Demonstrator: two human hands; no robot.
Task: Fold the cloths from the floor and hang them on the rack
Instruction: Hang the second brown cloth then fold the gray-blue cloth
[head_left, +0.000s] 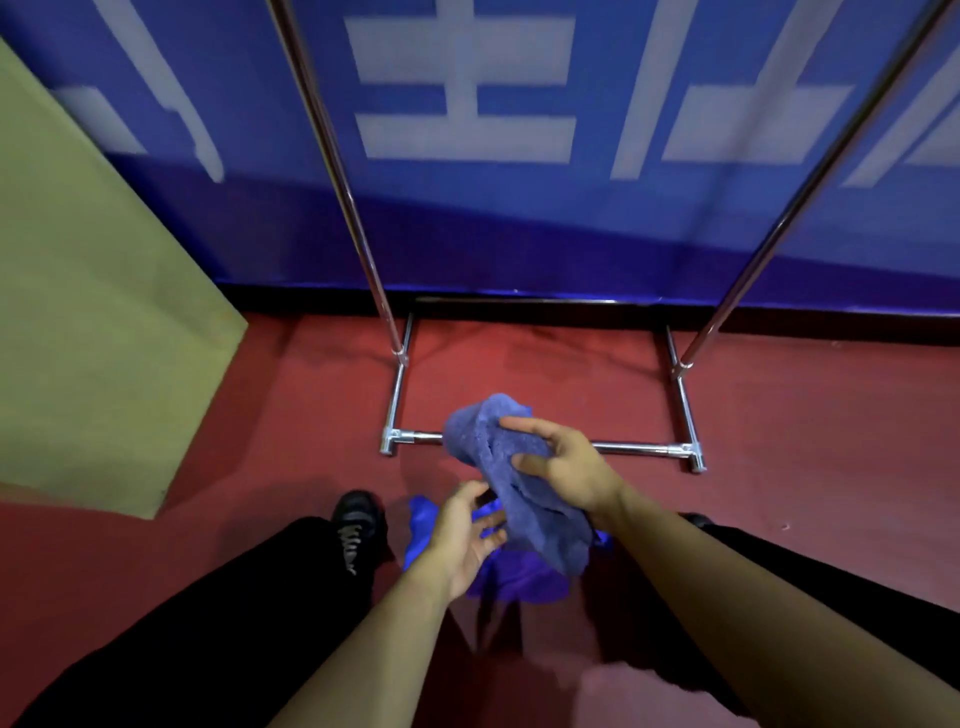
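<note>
rack top cut off above; floor cloth partly behind hands

Floor: dull red, smooth, matte, with faint scuffs and soft dark shadows falling toward the near edge.

Banner: blue fabric across the whole far side, hanging down to the floor, printed with big pale block characters cut off by the top edge. Its lower band is a darker, more violet blue. A black strip runs along its foot where it meets the floor.

Panel: flat, olive-yellow, on the left, its slanted edge covering part of the banner and its lower corner resting on the floor.

Light: dim, even, source not seen.
</note>
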